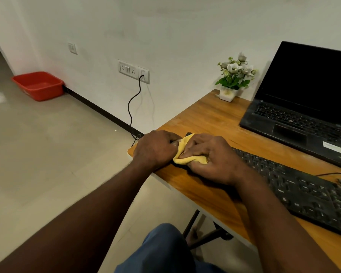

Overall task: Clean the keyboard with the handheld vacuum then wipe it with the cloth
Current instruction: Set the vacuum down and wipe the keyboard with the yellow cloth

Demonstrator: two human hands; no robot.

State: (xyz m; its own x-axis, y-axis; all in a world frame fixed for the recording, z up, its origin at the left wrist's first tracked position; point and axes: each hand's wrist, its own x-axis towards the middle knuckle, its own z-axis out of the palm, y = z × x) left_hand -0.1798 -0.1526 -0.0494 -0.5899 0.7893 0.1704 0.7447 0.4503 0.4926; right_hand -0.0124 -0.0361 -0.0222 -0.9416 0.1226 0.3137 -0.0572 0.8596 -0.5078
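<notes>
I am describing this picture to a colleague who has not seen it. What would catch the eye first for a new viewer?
First, the two hands at the centre: the left hand and the right hand both grip a yellow cloth on the left end of the black keyboard, near the wooden table's corner. Next, an open laptop with a dark screen stands at the far right beside a small flower pot. A red tub sits on the floor by the wall.

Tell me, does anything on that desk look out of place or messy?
Mostly no. The laptop looks dusty, with pale specks on its keys and palm rest. The keyboard lies at a slant across the desk, its end hidden under both hands and the yellow cloth. No handheld vacuum is in view.
</notes>
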